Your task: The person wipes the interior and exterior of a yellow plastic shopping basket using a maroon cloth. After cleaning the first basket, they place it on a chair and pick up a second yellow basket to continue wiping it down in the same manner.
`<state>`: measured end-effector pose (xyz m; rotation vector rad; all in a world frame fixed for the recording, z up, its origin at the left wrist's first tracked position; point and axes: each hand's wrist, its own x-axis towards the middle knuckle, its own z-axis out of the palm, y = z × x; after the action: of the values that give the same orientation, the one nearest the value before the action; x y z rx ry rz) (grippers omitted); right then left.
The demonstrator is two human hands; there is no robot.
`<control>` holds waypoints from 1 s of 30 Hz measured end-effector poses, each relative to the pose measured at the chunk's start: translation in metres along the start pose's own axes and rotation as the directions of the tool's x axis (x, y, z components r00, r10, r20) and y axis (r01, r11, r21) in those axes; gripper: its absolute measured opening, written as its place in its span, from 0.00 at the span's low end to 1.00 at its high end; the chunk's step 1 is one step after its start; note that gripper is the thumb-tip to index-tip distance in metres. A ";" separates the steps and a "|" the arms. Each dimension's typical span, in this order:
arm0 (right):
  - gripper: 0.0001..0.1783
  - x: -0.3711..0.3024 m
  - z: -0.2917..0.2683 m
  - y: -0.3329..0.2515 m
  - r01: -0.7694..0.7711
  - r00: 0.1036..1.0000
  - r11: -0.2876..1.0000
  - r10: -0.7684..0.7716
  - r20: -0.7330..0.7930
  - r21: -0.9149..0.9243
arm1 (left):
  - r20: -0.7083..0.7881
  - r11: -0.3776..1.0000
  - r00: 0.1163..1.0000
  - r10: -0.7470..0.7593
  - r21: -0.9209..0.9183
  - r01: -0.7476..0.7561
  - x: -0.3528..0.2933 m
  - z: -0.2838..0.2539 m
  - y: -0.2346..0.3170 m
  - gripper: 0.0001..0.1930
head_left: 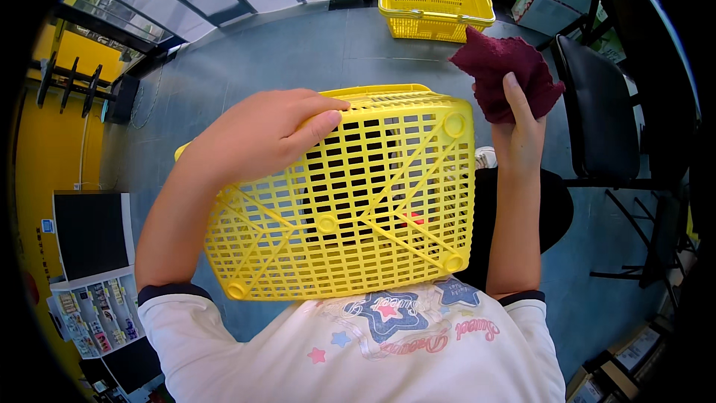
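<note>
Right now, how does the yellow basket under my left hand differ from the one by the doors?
Pose: the near basket is tipped, its underside facing the camera; the far basket stands upright, opening up.
Contact: the left hand holds the near basket's edge; no hand touches the far basket.
Apparent size: the near basket fills much more of the picture than the far basket.
Shared: both are yellow with openwork sides.

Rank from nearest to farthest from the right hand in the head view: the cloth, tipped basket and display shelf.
1. Maroon cloth: held in the right hand.
2. Tipped yellow basket: leftward, under the left hand.
3. Display shelf: far left.
</note>
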<state>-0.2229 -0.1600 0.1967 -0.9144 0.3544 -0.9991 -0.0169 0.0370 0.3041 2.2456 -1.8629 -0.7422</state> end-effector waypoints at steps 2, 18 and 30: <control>0.23 -0.008 -0.019 -0.007 0.040 0.998 0.998 -0.037 -0.056 0.050 | 0.018 1.000 1.000 -0.004 0.021 0.004 0.010 0.003 0.002 0.21; 0.16 -0.022 0.006 0.043 -0.248 0.944 0.958 0.273 -0.185 0.147 | 0.176 0.990 0.976 -0.131 0.078 0.119 0.029 -0.008 -0.024 0.28; 0.23 -0.046 0.027 -0.012 -0.196 0.975 0.953 0.214 -0.058 0.229 | 0.351 0.932 0.905 -0.239 -0.179 0.316 0.017 -0.011 -0.054 0.36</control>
<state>-0.2369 -0.1105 0.2156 -0.6212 0.3903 -0.8660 0.0378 0.0309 0.2877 2.3719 -1.4758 -1.3756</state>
